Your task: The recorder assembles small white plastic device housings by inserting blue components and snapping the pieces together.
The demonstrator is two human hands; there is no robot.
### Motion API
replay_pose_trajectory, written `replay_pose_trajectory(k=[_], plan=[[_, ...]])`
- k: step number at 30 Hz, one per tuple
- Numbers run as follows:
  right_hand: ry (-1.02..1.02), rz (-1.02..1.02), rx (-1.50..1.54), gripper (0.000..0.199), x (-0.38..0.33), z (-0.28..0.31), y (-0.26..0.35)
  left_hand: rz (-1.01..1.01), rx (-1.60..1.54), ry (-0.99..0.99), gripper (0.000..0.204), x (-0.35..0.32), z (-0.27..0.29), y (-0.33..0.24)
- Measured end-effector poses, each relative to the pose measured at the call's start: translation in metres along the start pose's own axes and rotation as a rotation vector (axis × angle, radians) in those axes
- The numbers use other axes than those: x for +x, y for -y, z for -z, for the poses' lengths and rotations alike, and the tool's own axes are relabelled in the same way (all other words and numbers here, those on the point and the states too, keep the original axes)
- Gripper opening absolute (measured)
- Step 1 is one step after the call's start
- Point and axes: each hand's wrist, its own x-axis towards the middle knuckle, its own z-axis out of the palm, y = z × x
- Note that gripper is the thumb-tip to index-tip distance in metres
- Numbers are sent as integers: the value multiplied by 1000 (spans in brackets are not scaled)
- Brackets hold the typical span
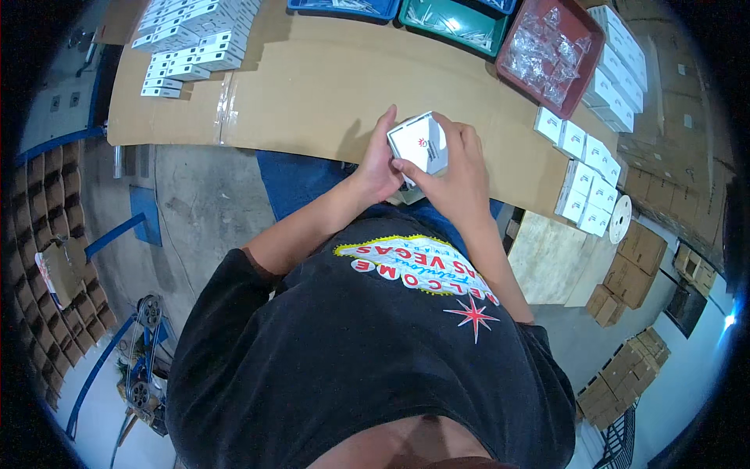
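Both of my hands hold a small white carton (419, 143) in front of my chest, at the near edge of a cardboard-covered table (312, 94). My left hand (378, 160) grips the carton's left side, with the fingers curled up over its top corner. My right hand (455, 170) wraps around its right side, with the thumb pressed on the white front flap, which carries a small red mark. The carton is tilted toward me.
A stack of white cartons (187, 43) lies at the table's far left. More white cartons (587, 176) sit in rows at the right. A red bin (551, 48) holds clear bagged parts, beside a green bin (457, 23) and a blue bin (344, 8). Brown boxes (637, 262) are stacked on the floor at the right.
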Motion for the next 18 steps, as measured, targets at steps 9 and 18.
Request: replay_pose_trajectory(k=[9, 18], plan=[[141, -61, 249, 76, 5, 3, -23, -48, 324, 229, 73, -13, 16, -24], [239, -192, 736, 86, 9, 4, -67, -135, 661, 201, 101, -7, 38, -38]])
